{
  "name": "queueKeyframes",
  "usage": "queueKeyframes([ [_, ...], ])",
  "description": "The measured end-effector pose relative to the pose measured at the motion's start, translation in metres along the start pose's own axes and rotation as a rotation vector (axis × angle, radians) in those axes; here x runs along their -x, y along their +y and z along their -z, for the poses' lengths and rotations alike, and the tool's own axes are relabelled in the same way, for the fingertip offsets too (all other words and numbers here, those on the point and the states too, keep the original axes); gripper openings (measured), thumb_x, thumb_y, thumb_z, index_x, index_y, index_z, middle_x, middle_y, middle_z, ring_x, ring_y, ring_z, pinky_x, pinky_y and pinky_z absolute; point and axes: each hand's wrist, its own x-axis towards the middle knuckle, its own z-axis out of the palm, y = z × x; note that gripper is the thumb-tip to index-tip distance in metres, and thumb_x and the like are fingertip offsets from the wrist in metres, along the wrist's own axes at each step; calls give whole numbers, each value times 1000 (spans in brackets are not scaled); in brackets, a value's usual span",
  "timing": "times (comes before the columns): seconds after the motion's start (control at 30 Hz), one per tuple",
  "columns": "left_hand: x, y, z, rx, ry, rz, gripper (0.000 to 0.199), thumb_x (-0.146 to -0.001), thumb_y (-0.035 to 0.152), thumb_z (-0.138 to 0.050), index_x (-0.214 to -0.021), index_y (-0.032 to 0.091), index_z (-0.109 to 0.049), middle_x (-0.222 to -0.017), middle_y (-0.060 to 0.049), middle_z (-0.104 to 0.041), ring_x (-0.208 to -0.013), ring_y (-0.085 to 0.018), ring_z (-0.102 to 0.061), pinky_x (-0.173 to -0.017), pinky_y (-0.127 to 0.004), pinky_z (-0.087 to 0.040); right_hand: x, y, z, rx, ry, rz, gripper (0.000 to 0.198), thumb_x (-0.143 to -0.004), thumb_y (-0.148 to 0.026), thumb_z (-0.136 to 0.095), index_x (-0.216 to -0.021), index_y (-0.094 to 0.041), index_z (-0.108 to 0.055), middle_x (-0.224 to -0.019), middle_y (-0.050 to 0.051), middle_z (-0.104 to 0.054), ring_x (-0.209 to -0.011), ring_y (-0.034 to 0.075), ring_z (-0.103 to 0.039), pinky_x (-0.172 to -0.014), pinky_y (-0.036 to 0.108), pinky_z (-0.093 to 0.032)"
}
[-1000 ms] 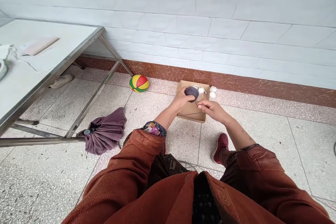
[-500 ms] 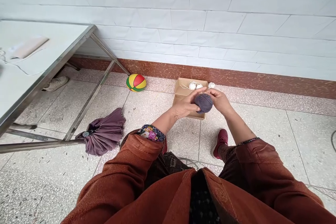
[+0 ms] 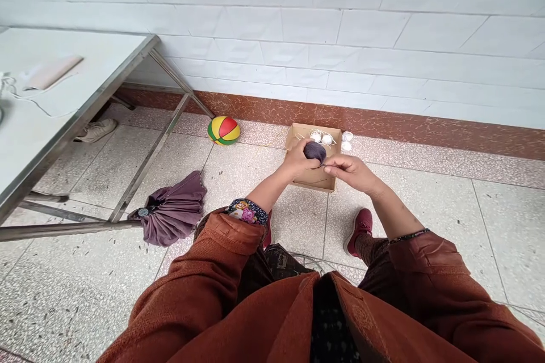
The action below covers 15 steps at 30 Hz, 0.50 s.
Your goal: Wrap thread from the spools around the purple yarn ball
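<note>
A dark purple-grey ball of yarn (image 3: 315, 151) is gripped in my left hand (image 3: 297, 160), fingers behind it and thumb across the near side. Just to its right, my right hand (image 3: 352, 173) is closed in a pinch on what looks like the yarn's loose strand, close to the ball. Below both hands lies an open cardboard box (image 3: 313, 181) on the floor, partly hidden by them. White yarn balls (image 3: 327, 139) sit in its far part, and more white balls (image 3: 347, 137) rest on the floor beside its right edge.
A multicoloured ball (image 3: 223, 130) lies by the wall near the leg of a metal-framed table (image 3: 128, 54). A folded purple umbrella (image 3: 174, 210) leans at the table's lower bar. Under the table a shoe (image 3: 97, 130) shows.
My left hand has moved slightly left and up with the yarn ball. My right hand has come away from the far side of the ball, down and right, now pinching at its right side.
</note>
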Motion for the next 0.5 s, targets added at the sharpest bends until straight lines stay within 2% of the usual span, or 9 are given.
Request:
queueKeyframes([
  [0.07, 3, 4, -3, -48, -90, -4, 92, -63, 22, -84, -152, 21, -59, -145, -15, -66, -136, -37, -61, -121, -58, -45, -3, 2, 7, 5, 127, 9, 36, -101, -61, -73, -91, -27, -79, -88, 3, -75, -81, 21, -65, -81, 37, -54],
  [0.17, 8, 10, -7, -3, -301, 8, 112, -65, 24, -84, -169, 21, -42, -141, -15, -68, -123, -34, -67, -113, -54, -50, -7, 11, 14, 38, 286, 15, 39, -98, -64, -76, -85, -27, -79, -85, 3, -74, -82, 22, -65, -84, 40, -54],
  [0.23, 11, 13, -8, 116, -429, -1, 112, -66, 26, -83, -170, 25, -41, -142, -14, -69, -122, -33, -68, -109, -52, -51, -9, 18, 17, 54, 351, 10, 40, -96, -65, -77, -83, -27, -78, -82, 3, -72, -82, 23, -64, -84, 40, -53],
  [0.3, 13, 16, -9, 292, -503, -36, 103, -66, 28, -84, -164, 30, -50, -150, -13, -66, -130, -34, -65, -111, -51, -51, -11, 24, 17, 55, 395, -12, 40, -96, -65, -76, -83, -27, -77, -82, 3, -72, -81, 23, -63, -82, 39, -52],
  [0.4, 16, 21, -7, 524, -489, -45, 92, -66, 31, -86, -154, 34, -61, -154, -10, -65, -138, -34, -62, -114, -50, -50, -12, 31, 15, 56, 422, -76, 40, -98, -64, -72, -86, -26, -75, -84, 3, -71, -81, 23, -62, -80, 37, -51],
  [0.5, 14, 24, -4, 652, -344, 4, 85, -68, 32, -86, -150, 34, -64, -144, -9, -69, -133, -32, -65, -112, -48, -53, -10, 33, 11, 114, 367, -133, 39, -101, -61, -68, -87, -25, -73, -84, 4, -71, -82, 23, -62, -79, 37, -50],
])
